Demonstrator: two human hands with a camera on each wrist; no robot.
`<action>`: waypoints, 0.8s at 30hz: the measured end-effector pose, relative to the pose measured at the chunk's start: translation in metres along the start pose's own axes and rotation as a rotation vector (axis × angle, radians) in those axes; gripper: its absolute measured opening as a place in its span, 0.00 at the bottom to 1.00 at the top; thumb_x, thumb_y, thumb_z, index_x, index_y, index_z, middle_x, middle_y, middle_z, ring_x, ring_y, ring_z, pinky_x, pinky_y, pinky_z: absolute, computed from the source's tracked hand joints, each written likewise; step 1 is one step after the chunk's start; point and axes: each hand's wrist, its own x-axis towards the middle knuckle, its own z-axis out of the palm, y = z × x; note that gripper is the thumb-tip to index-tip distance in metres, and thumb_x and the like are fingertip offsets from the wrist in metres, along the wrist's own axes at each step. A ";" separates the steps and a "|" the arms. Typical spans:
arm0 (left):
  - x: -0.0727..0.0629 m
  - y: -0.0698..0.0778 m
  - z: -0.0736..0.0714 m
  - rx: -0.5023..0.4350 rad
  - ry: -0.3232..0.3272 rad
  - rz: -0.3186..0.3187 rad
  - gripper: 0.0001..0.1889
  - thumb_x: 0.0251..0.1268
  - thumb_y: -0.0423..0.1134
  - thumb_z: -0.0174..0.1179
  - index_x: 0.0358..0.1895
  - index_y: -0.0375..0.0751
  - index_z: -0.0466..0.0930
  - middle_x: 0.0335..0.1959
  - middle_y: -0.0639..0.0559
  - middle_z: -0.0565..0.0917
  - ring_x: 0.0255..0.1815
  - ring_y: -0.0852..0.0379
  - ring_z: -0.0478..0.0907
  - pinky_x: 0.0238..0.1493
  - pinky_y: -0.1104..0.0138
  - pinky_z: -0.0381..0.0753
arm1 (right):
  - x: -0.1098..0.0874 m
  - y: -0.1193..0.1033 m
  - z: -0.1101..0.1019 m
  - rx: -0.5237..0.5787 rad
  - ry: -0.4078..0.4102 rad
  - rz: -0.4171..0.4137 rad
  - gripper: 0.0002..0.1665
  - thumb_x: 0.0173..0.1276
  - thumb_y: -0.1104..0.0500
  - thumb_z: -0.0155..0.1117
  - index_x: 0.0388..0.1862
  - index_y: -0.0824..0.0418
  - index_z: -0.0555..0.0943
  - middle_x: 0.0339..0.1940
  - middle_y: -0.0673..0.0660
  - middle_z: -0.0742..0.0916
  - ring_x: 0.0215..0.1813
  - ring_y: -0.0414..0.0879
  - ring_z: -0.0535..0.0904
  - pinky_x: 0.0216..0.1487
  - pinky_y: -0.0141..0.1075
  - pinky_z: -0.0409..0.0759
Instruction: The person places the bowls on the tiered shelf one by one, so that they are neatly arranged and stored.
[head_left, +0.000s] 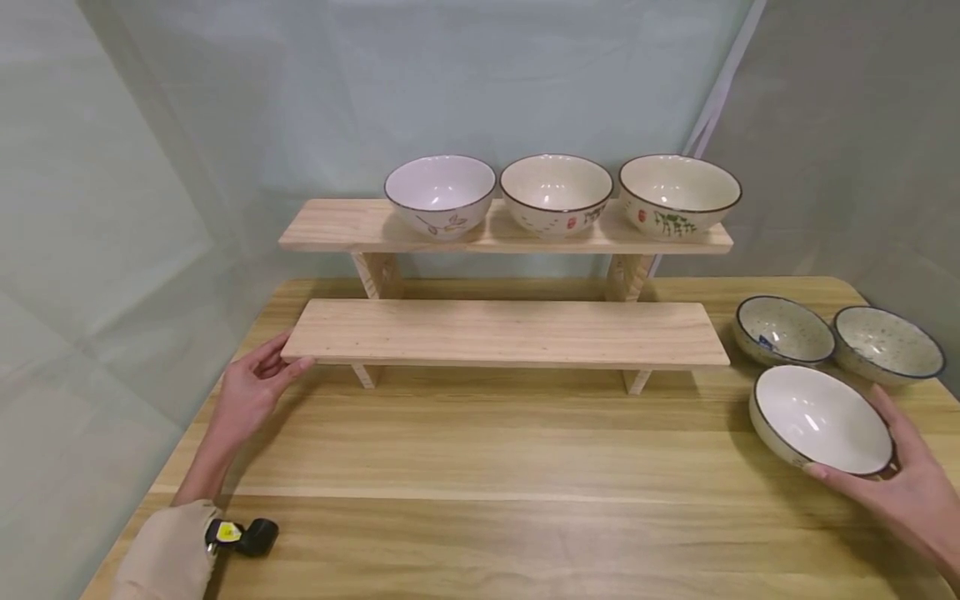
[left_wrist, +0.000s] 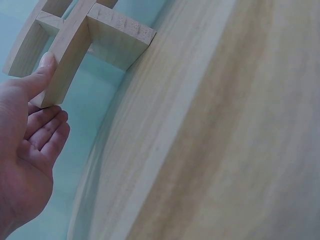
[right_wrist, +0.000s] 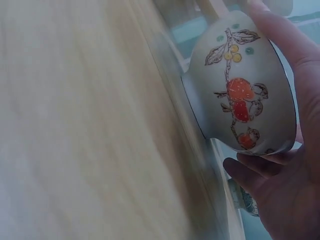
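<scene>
My right hand (head_left: 903, 487) holds a white bowl (head_left: 821, 421) with a dark rim at the right, thumb on its near side and fingers round the far side. In the right wrist view the bowl (right_wrist: 240, 95) shows painted orange-red fruit-like shapes and leaves on a branch. Its mouth tips a little toward me; whether its foot touches the table cannot be told. At the left, my left hand (head_left: 251, 392) grips the end of the lower board of a two-tier wooden shelf (head_left: 502, 333); the left wrist view shows the thumb (left_wrist: 46, 65) against the board, other fingers beneath.
On the upper board (head_left: 330, 221) stand a bowl with a floral sprig (head_left: 442, 196), a middle bowl (head_left: 557, 196) and a bowl with green leaves (head_left: 678, 196). Two speckled bowls, one nearer (head_left: 783, 333) and one farther right (head_left: 888, 346), sit on the wooden table (head_left: 480, 475) beyond my right hand.
</scene>
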 end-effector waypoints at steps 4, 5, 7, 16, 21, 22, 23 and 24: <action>0.000 0.001 0.000 -0.011 0.003 0.000 0.36 0.76 0.41 0.64 0.78 0.26 0.61 0.67 0.24 0.73 0.49 0.80 0.74 0.45 0.83 0.77 | 0.000 0.002 0.001 -0.052 -0.004 0.009 0.70 0.60 0.69 0.77 0.87 0.58 0.39 0.85 0.68 0.47 0.71 0.24 0.51 0.60 0.09 0.48; 0.000 0.001 0.000 -0.013 0.004 -0.001 0.36 0.76 0.41 0.64 0.78 0.26 0.61 0.67 0.25 0.73 0.49 0.80 0.74 0.45 0.83 0.77 | 0.000 0.003 0.001 -0.065 -0.005 0.015 0.70 0.60 0.68 0.78 0.87 0.58 0.39 0.84 0.72 0.47 0.73 0.28 0.48 0.60 0.09 0.46; 0.000 0.001 0.000 -0.009 0.004 0.001 0.36 0.76 0.41 0.64 0.78 0.26 0.61 0.67 0.25 0.74 0.49 0.81 0.74 0.45 0.83 0.77 | 0.001 0.003 0.000 -0.087 -0.011 0.030 0.70 0.60 0.65 0.78 0.87 0.59 0.38 0.82 0.78 0.47 0.79 0.40 0.45 0.60 0.09 0.43; 0.000 0.001 -0.001 0.000 0.007 0.003 0.36 0.76 0.41 0.64 0.78 0.28 0.62 0.67 0.25 0.74 0.49 0.80 0.74 0.45 0.83 0.77 | -0.001 0.001 -0.001 -0.118 -0.045 0.074 0.71 0.62 0.60 0.78 0.87 0.58 0.35 0.80 0.82 0.44 0.78 0.72 0.40 0.62 0.14 0.37; 0.000 0.000 -0.001 -0.005 0.003 0.007 0.35 0.76 0.41 0.64 0.78 0.28 0.62 0.68 0.25 0.73 0.50 0.80 0.74 0.46 0.83 0.77 | 0.000 -0.001 -0.001 -0.113 -0.066 0.109 0.70 0.64 0.58 0.77 0.87 0.56 0.33 0.81 0.79 0.41 0.78 0.76 0.39 0.64 0.17 0.35; 0.000 0.000 -0.001 -0.006 0.003 0.007 0.35 0.76 0.41 0.64 0.78 0.28 0.62 0.68 0.25 0.73 0.50 0.80 0.74 0.46 0.83 0.77 | 0.000 -0.001 0.000 -0.113 -0.064 0.112 0.70 0.65 0.58 0.77 0.87 0.55 0.33 0.81 0.79 0.41 0.78 0.75 0.39 0.64 0.17 0.35; 0.000 0.000 -0.001 -0.008 0.003 0.007 0.35 0.76 0.41 0.64 0.78 0.28 0.62 0.68 0.25 0.73 0.50 0.80 0.74 0.46 0.83 0.77 | 0.000 -0.001 0.000 -0.115 -0.062 0.114 0.70 0.65 0.58 0.76 0.87 0.55 0.34 0.81 0.79 0.41 0.78 0.75 0.39 0.64 0.17 0.35; 0.000 0.000 -0.001 -0.010 0.004 0.007 0.35 0.76 0.41 0.64 0.78 0.28 0.62 0.68 0.25 0.73 0.50 0.80 0.74 0.46 0.82 0.77 | 0.000 -0.001 0.000 -0.116 -0.060 0.116 0.70 0.65 0.58 0.76 0.87 0.55 0.34 0.81 0.80 0.41 0.78 0.76 0.39 0.64 0.17 0.35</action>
